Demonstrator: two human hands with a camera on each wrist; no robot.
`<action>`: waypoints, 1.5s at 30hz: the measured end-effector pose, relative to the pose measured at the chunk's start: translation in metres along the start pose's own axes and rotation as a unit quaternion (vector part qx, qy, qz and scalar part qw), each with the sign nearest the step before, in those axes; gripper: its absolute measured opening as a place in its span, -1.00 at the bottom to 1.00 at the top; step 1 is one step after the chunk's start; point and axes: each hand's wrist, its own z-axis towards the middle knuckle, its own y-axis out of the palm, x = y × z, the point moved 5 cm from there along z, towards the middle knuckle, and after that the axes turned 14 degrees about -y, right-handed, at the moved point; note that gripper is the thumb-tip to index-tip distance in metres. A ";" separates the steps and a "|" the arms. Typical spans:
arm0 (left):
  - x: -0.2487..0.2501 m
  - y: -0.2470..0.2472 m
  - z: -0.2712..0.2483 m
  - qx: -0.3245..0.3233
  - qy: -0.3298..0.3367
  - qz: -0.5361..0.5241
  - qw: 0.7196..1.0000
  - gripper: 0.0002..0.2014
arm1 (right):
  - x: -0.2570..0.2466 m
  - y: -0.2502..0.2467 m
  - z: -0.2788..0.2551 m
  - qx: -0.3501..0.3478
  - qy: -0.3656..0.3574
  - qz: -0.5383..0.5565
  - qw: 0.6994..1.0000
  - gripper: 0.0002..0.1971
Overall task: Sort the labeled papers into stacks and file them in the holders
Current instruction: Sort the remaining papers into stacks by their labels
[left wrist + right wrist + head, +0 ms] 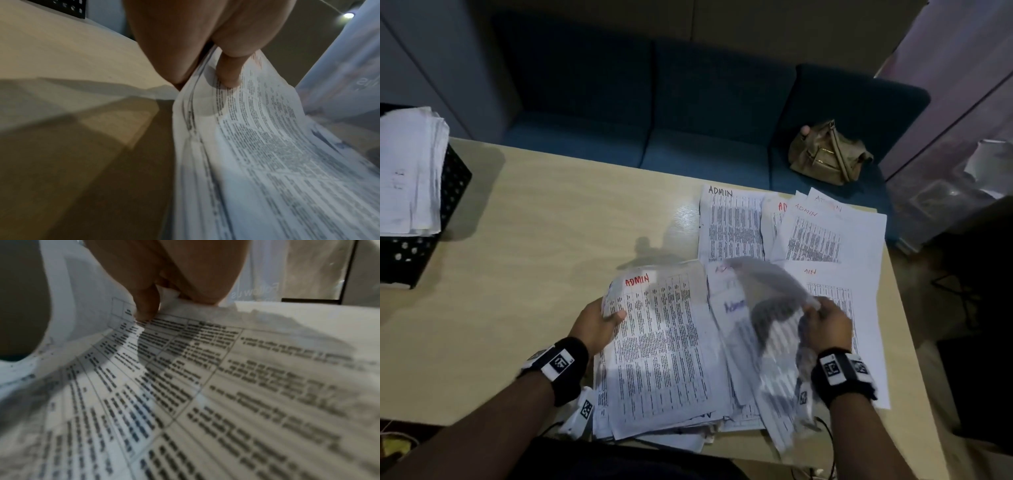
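Table (544, 212), left hand (599, 323) gripping stack (664, 349), right hand (827, 325) pinching sheet (767, 308)

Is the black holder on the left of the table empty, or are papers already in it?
Not empty: the black holder has a stack of white papers rising above its rim.

Left hand (599, 323) grips the edge of a thick stack of papers (664, 359), top page marked ADMIN in red. Right hand (827, 325) pinches a blurry lifted sheet (767, 308). More ADMIN sheets (808, 233) lie fanned out on the table (551, 222). A black holder (453, 181) stuffed with paper stands far left, and a tan bag (828, 154) sits on the blue sofa (688, 130).
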 end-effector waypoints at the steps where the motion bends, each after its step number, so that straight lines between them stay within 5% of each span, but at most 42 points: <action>1: 0.000 -0.002 0.000 0.001 -0.001 -0.012 1.000 -0.67 | -0.004 -0.015 0.004 0.033 0.003 0.020 0.999 -0.84; 5: 0.001 -0.012 -0.002 0.005 0.000 -0.064 0.998 -0.55 | -0.022 -0.074 0.020 0.187 -0.037 0.106 0.976 -0.78; 8: 0.008 -0.013 -0.004 0.001 0.012 -0.079 0.997 -0.59 | -0.029 -0.080 0.025 0.198 -0.012 0.176 0.964 -0.70; 18: 0.048 0.021 -0.019 -0.093 0.087 -0.073 0.989 -0.63 | -0.071 0.061 -0.023 -0.064 0.056 0.182 0.980 -0.56; 20: 0.051 0.025 -0.025 -0.109 0.071 -0.117 0.985 -0.33 | -0.072 0.083 -0.030 -0.085 0.051 0.185 0.978 -0.51; 26: 0.055 0.026 -0.020 -0.040 0.116 -0.068 0.990 -0.37 | -0.074 0.111 -0.028 -0.132 -0.010 0.139 0.981 -0.64; 29: 0.055 0.024 -0.017 -0.078 0.152 -0.084 0.982 -0.31 | -0.082 0.099 -0.020 -0.082 0.010 0.250 0.965 -0.31; 31: 0.057 0.025 -0.019 -0.107 0.182 -0.063 0.975 -0.21 | -0.092 0.089 -0.011 -0.058 -0.058 0.242 0.967 -0.22; 33: 0.058 0.028 -0.022 -0.137 0.194 -0.028 0.971 -0.16 | -0.109 0.087 -0.002 -0.074 -0.199 0.072 0.975 -0.23; 36: 0.061 0.032 -0.020 -0.160 0.205 -0.013 0.966 -0.13 | -0.136 0.102 0.002 -0.187 -0.356 -0.147 0.904 -0.35; 38: 0.062 0.036 -0.019 -0.163 0.209 -0.013 0.964 -0.11 | -0.143 0.114 -0.003 -0.249 -0.375 -0.160 0.878 -0.40; 41: 0.066 0.042 -0.019 -0.160 0.210 -0.033 0.964 -0.14 | -0.148 0.126 -0.011 -0.271 -0.351 -0.100 0.891 -0.41; 45: 0.062 0.046 -0.009 -0.110 0.194 -0.037 0.974 -0.51 | -0.147 0.132 -0.019 -0.320 -0.328 -0.035 0.888 -0.36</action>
